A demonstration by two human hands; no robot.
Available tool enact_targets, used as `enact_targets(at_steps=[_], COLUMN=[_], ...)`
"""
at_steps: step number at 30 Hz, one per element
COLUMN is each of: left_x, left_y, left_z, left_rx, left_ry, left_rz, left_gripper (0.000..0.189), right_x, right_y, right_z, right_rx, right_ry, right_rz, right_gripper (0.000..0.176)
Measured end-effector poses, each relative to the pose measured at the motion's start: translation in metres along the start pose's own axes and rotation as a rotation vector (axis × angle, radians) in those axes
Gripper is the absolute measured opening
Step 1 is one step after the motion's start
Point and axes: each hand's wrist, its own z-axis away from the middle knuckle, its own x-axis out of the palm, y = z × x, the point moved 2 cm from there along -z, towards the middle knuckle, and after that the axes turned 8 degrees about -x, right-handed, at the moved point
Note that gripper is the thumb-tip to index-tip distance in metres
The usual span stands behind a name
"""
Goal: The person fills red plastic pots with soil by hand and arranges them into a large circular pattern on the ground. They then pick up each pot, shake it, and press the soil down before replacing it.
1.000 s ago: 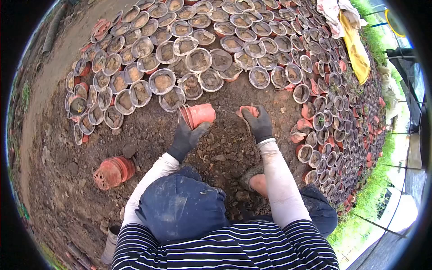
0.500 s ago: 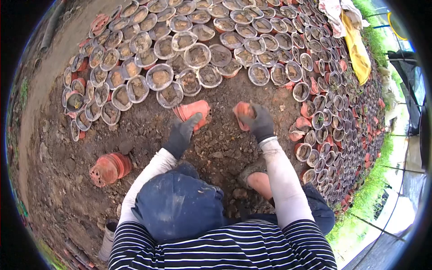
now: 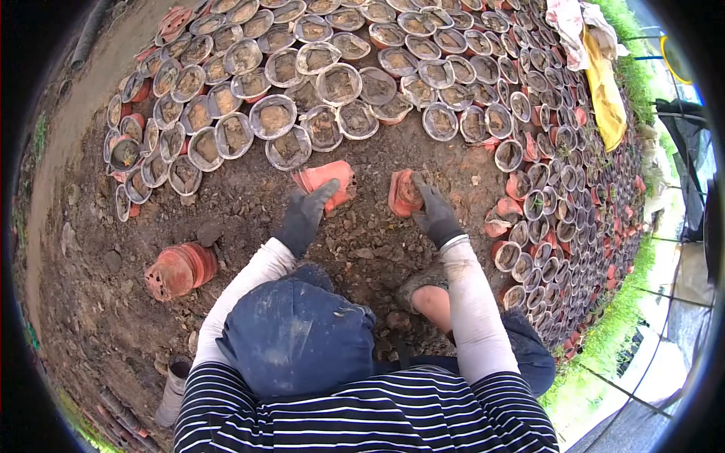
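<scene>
Near the middle, my left hand, in a dark grey glove, is closed on a reddish plastic pot lying tilted on the soil. Its thumb rests on the pot's side. To the right, my right hand, gloved the same way, grips the right side of a second reddish pot. The two pots are apart, with bare soil between them. Part of the right hand's fingers is hidden behind the pot.
Rows of soil-filled pots stand beyond my hands and down the right side. A stack of reddish pots lies at the left. A yellow sack is at the upper right. Crumbly soil covers the ground.
The view has shifted slightly. The right pot has turned, and my right hand has moved lower along its side. My left hand's fingers show a little more spread on the left pot.
</scene>
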Motion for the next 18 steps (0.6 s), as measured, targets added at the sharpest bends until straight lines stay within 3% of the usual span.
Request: enact_targets(at_steps=[2, 3, 5, 8, 11, 14, 17, 18], left_x=[-0.001, -0.001, 0.001, -0.001, -0.004, -0.007, -0.005, -0.003], left_y=[-0.003, -0.007, -0.021, -0.014, -0.007, -0.007, -0.007, -0.012], left_z=[0.002, 0.002, -0.005, -0.003, -0.001, 0.0, 0.0, -0.002], left_rx=[0.168, 0.213, 0.152, 0.036, -0.068, 0.076, 0.171, 0.152], left_ry=[0.003, 0.002, -0.013, -0.008, -0.01, 0.004, 0.017, 0.01], left_rz=[-0.068, -0.072, 0.039, 0.065, 0.037, -0.021, -0.039, 0.013], left_gripper=[0.03, 0.03, 0.029, 0.029, 0.029, 0.029, 0.028, 0.027], right_x=[0.005, -0.002, -0.02, -0.007, -0.013, -0.036, -0.032, -0.03], right_y=[0.02, 0.013, -0.013, -0.01, -0.012, -0.038, -0.021, -0.005], right_z=[-0.003, -0.007, -0.018, -0.034, -0.05, -0.047, -0.04, -0.042], right_rx=[-0.056, -0.099, -0.183, -0.335, -0.181, -0.126, 0.069, -0.095], right_ry=[-0.094, -0.056, 0.023, -0.017, -0.121, 0.065, 0.166, 0.043], right_rz=[-0.04, 0.088, 0.344, 0.295, 0.124, -0.163, -0.746, -0.162], right_gripper=[0.074, 0.071, 0.066, 0.053, 0.043, 0.04, 0.032, 0.025])
